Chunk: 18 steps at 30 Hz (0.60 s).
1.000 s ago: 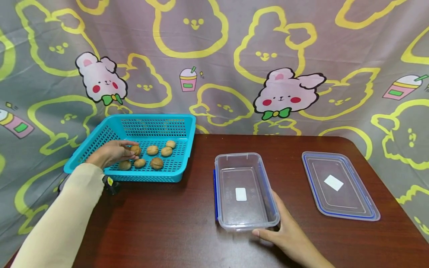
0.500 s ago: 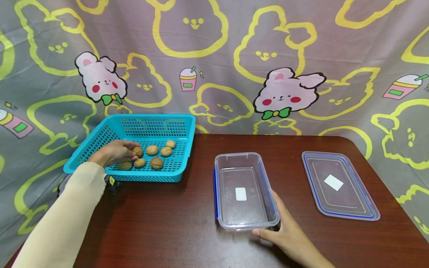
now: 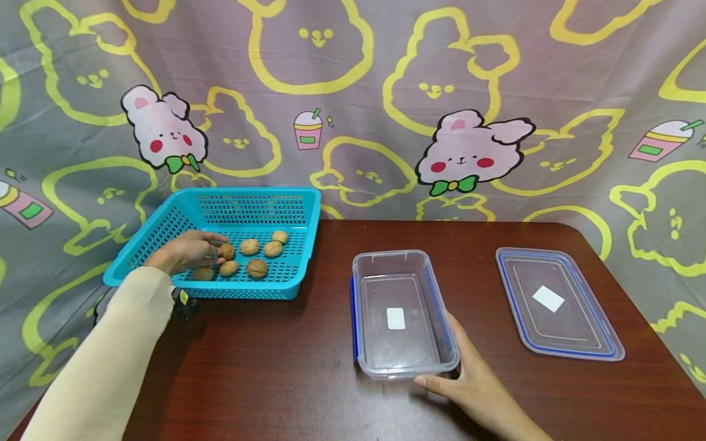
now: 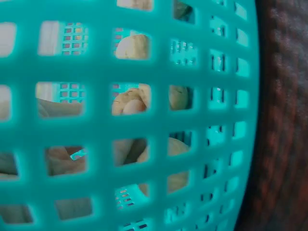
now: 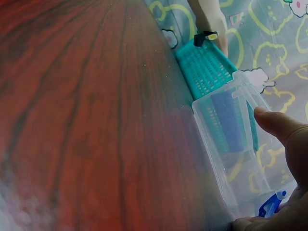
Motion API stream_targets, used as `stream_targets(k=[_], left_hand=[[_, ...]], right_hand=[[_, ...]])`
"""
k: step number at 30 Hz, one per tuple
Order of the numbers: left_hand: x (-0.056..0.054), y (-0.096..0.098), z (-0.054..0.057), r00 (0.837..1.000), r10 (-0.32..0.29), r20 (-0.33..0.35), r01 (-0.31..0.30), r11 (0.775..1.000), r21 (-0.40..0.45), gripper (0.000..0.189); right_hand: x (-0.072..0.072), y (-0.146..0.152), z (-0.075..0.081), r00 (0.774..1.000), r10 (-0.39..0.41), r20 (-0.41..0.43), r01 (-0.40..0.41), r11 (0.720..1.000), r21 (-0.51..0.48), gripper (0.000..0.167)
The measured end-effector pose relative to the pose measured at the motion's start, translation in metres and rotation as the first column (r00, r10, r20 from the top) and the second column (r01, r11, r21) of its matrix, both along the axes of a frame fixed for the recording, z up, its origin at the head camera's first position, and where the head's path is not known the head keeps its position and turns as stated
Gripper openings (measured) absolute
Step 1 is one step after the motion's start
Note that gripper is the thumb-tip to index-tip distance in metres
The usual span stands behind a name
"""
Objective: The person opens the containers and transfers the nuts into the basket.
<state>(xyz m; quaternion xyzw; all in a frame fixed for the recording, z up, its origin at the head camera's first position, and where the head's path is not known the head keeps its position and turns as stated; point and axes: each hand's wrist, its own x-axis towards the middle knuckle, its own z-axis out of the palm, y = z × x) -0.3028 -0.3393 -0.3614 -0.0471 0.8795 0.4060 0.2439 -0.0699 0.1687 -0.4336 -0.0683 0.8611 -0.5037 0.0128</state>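
In the head view my left hand [image 3: 190,250] reaches into a turquoise perforated basket [image 3: 311,245]. Its thumb and fingers pinch a brown walnut [image 3: 227,252]. Several other walnuts lie around on the basket floor, one of them a darker walnut [image 3: 257,268] near the front wall. The left wrist view looks through the basket's wall [image 4: 101,70], which hides much of that hand; a fingertip shows against a walnut. At the table's middle my right hand [image 3: 469,373] grips the near right corner of a clear plastic container [image 3: 380,367], thumb at the front, fingers along the side.
A clear lid [image 3: 573,324] with a blue seal lies flat at the right on the dark wooden table [image 3: 265,367]. Blue clips [image 3: 355,324] hang along the container's left side. A patterned curtain [image 3: 353,110] rises behind the table's far edge.
The left hand has shifted slightly to the right inside the basket, the walnut at its fingers moving with it. The right hand and the container stay in place.
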Motion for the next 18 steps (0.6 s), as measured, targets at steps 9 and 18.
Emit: stream_targets(k=[9, 18], left_hand=[[0.006, -0.005, 0.019, 1.0, 0.01, 0.011, -0.01, 0.999, -0.038, 0.057], [0.023, -0.005, 0.032, 0.992, -0.041, -0.122, 0.033, 0.998, -0.061, 0.056]], right_hand=[[0.001, -0.001, 0.0, 1.0, 0.0, -0.008, 0.0, 1.0, -0.006, 0.116], [0.0, 0.001, 0.001, 1.0, 0.004, -0.002, -0.004, 1.0, 0.005, 0.116]])
